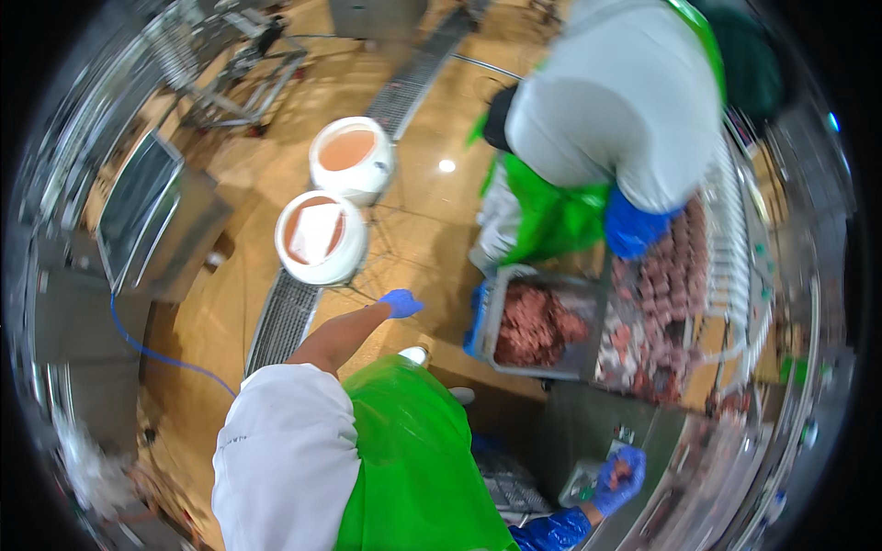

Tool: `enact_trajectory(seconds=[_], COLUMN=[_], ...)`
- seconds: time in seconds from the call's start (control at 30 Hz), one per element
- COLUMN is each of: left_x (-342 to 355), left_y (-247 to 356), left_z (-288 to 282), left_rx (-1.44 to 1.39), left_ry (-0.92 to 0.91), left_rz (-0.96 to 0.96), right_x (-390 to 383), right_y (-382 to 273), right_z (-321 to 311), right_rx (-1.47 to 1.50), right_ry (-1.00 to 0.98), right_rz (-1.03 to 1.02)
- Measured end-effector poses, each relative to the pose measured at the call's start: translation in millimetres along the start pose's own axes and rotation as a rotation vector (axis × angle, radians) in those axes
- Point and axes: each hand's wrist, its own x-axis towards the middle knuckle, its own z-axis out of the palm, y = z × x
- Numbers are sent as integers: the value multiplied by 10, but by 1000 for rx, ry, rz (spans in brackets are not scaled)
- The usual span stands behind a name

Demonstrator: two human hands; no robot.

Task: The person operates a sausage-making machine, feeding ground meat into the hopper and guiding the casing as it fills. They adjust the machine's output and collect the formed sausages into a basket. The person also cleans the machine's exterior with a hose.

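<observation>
My left hand (401,303), in a blue glove, hangs out over the floor in front of my green apron; it touches nothing, and its fingers are too blurred to read. My right hand (620,481), gloved in blue with a blue sleeve cover, is at the lower right above a grey metal surface. Its fingers curl around a small piece of raw meat (621,473). Beyond it stands a metal tub (582,317) holding a heap of ground meat (537,326). Formed meat portions (671,271) lie in rows right of the tub, with loose scraps nearer to me.
A co-worker in white with a green apron (556,216) bends over the portions, a blue-gloved hand (636,227) at them. Two white round bins (322,262) stand on the tan floor beside a drain grate (283,323). A blue hose (170,361) crosses the floor at left, near metal machines (188,220).
</observation>
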Motion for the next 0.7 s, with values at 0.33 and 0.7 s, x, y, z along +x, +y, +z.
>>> enact_trajectory(seconds=[0.33,0.7], left_x=[-1926,-2808], left_y=[-2159,-3371], left_z=[461,1787], left_rx=[-428,-799], left_ry=[340,121], left_rz=[-351,-673], right_x=[1575,1528], right_y=[2713,4589], right_z=[305,3724], right_rx=[-1045,-1538], right_ry=[7,-1107], right_rz=[811,214])
